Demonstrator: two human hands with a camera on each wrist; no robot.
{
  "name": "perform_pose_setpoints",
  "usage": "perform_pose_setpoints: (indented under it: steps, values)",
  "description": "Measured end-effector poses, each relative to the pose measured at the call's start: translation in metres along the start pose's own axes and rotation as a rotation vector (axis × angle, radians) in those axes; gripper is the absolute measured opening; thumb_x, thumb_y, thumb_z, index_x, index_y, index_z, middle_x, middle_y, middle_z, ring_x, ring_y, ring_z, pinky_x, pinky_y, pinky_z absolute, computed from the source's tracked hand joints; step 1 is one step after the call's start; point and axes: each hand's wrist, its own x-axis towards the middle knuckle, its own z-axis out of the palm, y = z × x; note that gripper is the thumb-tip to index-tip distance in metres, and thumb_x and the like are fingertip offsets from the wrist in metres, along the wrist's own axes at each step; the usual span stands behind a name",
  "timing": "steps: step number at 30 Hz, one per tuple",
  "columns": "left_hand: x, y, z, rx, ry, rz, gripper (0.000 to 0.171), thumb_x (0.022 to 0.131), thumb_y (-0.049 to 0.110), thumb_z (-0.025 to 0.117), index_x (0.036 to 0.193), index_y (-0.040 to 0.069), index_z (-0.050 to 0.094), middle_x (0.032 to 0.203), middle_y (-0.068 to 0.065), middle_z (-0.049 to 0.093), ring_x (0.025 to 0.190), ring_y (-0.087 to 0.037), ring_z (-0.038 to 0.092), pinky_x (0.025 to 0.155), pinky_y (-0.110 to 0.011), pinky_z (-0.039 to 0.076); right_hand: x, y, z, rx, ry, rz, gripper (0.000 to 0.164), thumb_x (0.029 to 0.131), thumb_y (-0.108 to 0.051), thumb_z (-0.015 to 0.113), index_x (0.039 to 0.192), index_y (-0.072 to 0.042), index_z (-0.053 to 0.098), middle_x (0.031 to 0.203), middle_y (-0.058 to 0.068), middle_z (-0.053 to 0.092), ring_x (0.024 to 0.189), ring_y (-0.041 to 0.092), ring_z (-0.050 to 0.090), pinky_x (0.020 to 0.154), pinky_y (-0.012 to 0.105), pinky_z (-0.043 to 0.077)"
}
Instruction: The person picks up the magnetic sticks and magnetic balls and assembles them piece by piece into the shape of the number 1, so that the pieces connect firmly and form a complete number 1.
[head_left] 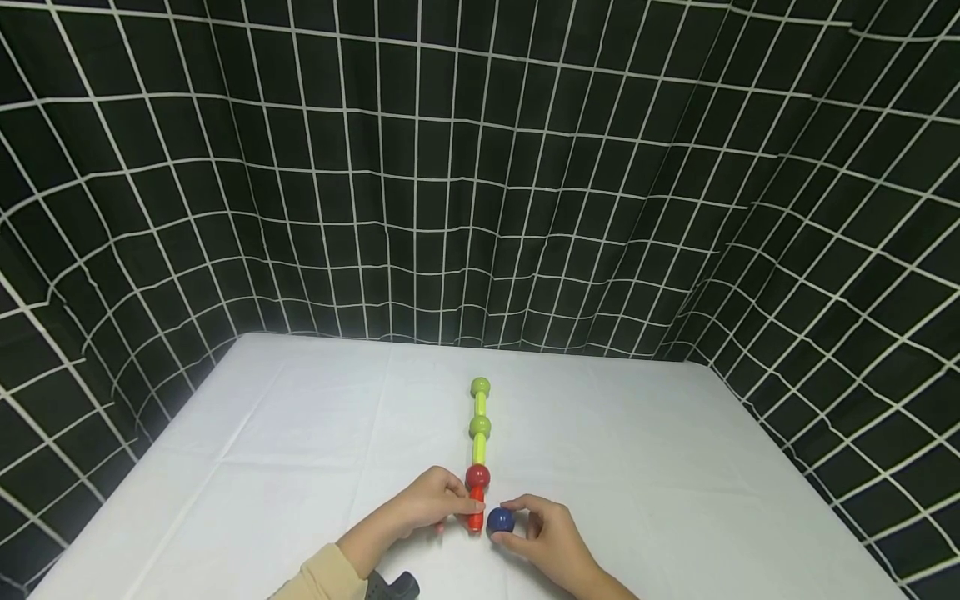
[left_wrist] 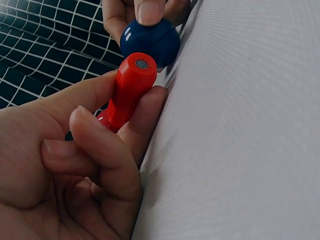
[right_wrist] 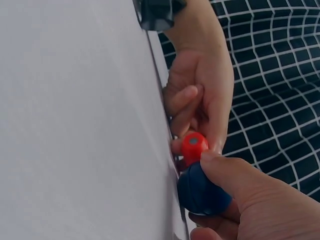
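A straight chain of balls and rods lies on the white table. From the far end it runs green ball (head_left: 481,386), yellow-green rod, second green ball (head_left: 480,427), another yellow-green rod (head_left: 479,450), red ball (head_left: 477,477) and red rod (head_left: 476,510). My left hand (head_left: 431,502) pinches the red rod between thumb and finger. The rod's near end shows a round metallic disc in both wrist views. Just right of that end, my right hand (head_left: 551,537) grips a dark blue ball (head_left: 500,521) between thumb and fingers.
White cloth covers the table (head_left: 637,450). Black curtains (head_left: 450,167) with a white grid stand along its back and sides. A dark grey strap-like device (head_left: 393,586) shows by the left wrist, near a beige sleeve (head_left: 326,575).
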Motion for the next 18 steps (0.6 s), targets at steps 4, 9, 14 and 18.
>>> perform_pose_setpoints:
  steps: [4, 9, 14, 18]
  values:
    - [0.000, 0.000, -0.001, 0.000, 0.001, -0.003, 0.025, 0.079, 0.030, 0.071, 0.070, 0.007, 0.069, 0.057, 0.004, 0.063, 0.036, 0.000, 0.035, 0.036, -0.012, 0.029, -0.003, -0.003, 0.002, -0.006, -0.006, 0.001, 0.037, 0.074, -0.034, 0.077, 0.098, -0.007, 0.067, 0.058, -0.008, 0.047, 0.046, -0.006, 0.036, 0.040, 0.015, 0.032]
    - [0.000, 0.000, -0.001, -0.003, 0.004, -0.005, 0.026, 0.078, 0.030, 0.071, 0.069, 0.006, 0.068, 0.054, 0.005, 0.059, 0.035, 0.000, 0.035, 0.036, -0.012, 0.029, -0.006, -0.007, 0.004, -0.013, -0.011, -0.008, 0.036, 0.074, -0.034, 0.077, 0.098, -0.008, 0.067, 0.074, -0.003, 0.059, 0.048, -0.005, 0.038, 0.043, 0.016, 0.036]
    - [0.000, 0.000, 0.000, -0.008, 0.002, -0.004, 0.026, 0.079, 0.030, 0.071, 0.069, 0.006, 0.068, 0.053, 0.006, 0.055, 0.035, 0.000, 0.034, 0.036, -0.012, 0.029, -0.009, -0.010, 0.007, 0.007, -0.029, -0.029, 0.036, 0.074, -0.034, 0.077, 0.098, -0.009, 0.068, 0.087, 0.000, 0.067, 0.049, -0.005, 0.040, 0.044, 0.017, 0.039]
    - [0.000, -0.001, 0.000, -0.015, -0.002, -0.001, 0.026, 0.079, 0.030, 0.071, 0.069, 0.006, 0.068, 0.052, 0.006, 0.054, 0.035, -0.001, 0.034, 0.036, -0.013, 0.029, -0.011, -0.013, 0.008, 0.015, -0.035, -0.042, 0.037, 0.074, -0.035, 0.077, 0.099, -0.010, 0.068, 0.089, 0.000, 0.068, 0.051, -0.006, 0.041, 0.046, 0.016, 0.040]
